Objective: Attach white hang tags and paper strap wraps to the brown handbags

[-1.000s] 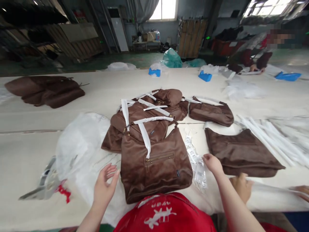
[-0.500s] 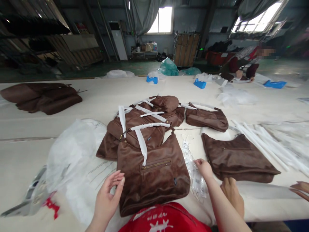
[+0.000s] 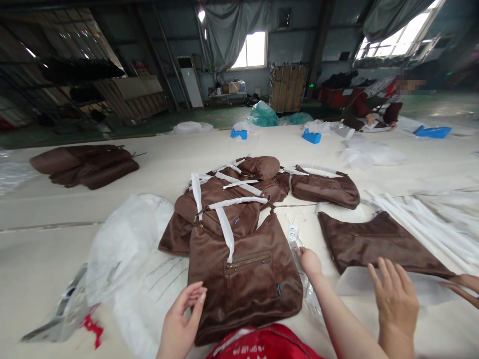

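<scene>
Across the counter (image 3: pixel 52 254), my right hand (image 3: pixel 310 263), pinch unclear, now sits closer over the tags (image 3: pixel 294 233), bracketing the bag (image 3: pixel 250 294) with my spread left hand (image 3: pixel 182 316).

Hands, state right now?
Left hand: open, loosely curled at the edge of the nearest brown shoulder bag.
Right hand: at the clear plastic packets; grip cannot be told.

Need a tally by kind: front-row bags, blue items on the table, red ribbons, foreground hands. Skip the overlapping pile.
Bags: 2 (front bag, right bag)
Blue items: 3
Red ribbon: 1
Hands: 4 (wearer's left hand and right hand, plus co-worker's hands)
Total: 10
</scene>
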A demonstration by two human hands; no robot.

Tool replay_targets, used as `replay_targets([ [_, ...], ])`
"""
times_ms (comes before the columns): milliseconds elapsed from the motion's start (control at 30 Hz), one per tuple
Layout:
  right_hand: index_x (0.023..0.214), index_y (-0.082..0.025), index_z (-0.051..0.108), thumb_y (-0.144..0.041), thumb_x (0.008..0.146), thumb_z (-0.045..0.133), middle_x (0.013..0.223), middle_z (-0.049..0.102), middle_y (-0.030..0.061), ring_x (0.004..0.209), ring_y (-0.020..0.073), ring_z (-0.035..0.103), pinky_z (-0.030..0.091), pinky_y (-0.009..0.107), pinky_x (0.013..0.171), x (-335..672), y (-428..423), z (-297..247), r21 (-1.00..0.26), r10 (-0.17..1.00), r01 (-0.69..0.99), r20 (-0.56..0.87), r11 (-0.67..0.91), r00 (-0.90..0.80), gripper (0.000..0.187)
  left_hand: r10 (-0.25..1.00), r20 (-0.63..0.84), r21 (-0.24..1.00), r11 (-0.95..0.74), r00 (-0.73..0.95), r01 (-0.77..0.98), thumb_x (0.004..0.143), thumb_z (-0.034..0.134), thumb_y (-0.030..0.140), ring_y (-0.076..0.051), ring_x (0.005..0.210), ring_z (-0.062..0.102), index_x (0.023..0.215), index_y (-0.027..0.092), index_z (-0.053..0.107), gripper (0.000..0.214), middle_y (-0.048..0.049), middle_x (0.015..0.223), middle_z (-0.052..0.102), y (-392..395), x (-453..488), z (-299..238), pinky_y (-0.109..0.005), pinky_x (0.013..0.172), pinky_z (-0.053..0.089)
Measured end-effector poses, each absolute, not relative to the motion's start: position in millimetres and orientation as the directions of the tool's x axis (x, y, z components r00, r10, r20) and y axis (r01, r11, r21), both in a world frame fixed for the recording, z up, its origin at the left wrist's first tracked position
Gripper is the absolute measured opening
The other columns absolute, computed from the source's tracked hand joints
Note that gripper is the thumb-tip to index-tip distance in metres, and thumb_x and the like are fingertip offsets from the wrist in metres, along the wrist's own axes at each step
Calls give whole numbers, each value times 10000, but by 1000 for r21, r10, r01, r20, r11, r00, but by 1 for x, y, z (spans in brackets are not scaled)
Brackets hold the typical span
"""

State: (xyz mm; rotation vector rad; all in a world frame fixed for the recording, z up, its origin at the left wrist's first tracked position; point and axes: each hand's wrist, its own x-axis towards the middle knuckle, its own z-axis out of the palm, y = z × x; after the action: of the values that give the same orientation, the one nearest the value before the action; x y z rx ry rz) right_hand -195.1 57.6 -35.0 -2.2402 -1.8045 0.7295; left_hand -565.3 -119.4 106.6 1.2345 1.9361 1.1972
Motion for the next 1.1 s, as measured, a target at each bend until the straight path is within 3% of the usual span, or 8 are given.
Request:
replay_targets([
  [300,1008,-125,683,-433,898,351,1246,607,166,1198,274,529,358,359,1050,-163,53,6,-650,981,735,-99,-192,170,466,959,39,887,96,-281,452,801,594,494,-225,819,670,1001,192,643,366,-73,904,706,-109,-559,109,-344,789,560],
  [400,1023,-117,681,-509,899,315,1094,684,158,1071,288,614,463,377,947,-163,48,34,-751,975,629,-93,-201,200,550,983,48,892,38,-177,451,843,561,442,-215,824,661,1002,195,654,308,-73,908,698,-97,-547,127,-332,786,547],
  [467,1039,-134,678,-577,882,352,999,716,132,968,290,657,524,372,835,-176,38,60,-887,973,410,-158,-214,165,572,995,73,889,-35,-65,457,878,526,405,-205,847,649,987,204,671,270,-74,939,688,-88,-533,145,-310,783,532],
  [567,1052,-154,677,-609,826,497,923,729,108,864,281,678,547,353,723,-215,14,102,-963,962,24,-271,-270,-41,538,984,121,874,-167,127,457,917,471,364,-199,918,625,968,215,700,278,-75,990,679,-74,-506,171,-300,846,489],
  [667,1060,-171,677,-583,768,615,897,731,83,820,255,676,542,329,688,-259,-17,131,-956,932,-41,-273,-291,-239,509,969,120,882,-205,217,426,929,446,385,-217,991,605,1034,203,693,324,-88,1046,676,-64,-479,180,-322,927,438],
  [867,1024,-189,704,-577,731,659,832,724,49,722,218,653,533,310,652,-313,-60,126,-964,872,13,-245,-264,-424,488,997,-78,997,78,-9,-12,885,477,496,-218,832,634,900,131,680,418,-103,894,695,-64,-462,159,-324,776,480],
  [1000,978,-184,721,-563,762,638,822,719,53,762,227,651,523,302,692,-335,-73,117,-967,830,57,-244,-249,-502,444,966,-217,918,153,-140,-365,813,566,558,-216,815,644,808,124,611,437,-109,841,677,-76,-480,161,-339,787,476],
  [1100,945,-194,731,-595,754,627,761,710,44,736,228,644,517,294,662,-358,-81,114,-967,807,70,-245,-247,-537,456,937,-303,850,184,-172,-494,757,628,576,-208,783,653,821,138,555,448,-69,768,642,-84,-503,169,-309,736,463],
])
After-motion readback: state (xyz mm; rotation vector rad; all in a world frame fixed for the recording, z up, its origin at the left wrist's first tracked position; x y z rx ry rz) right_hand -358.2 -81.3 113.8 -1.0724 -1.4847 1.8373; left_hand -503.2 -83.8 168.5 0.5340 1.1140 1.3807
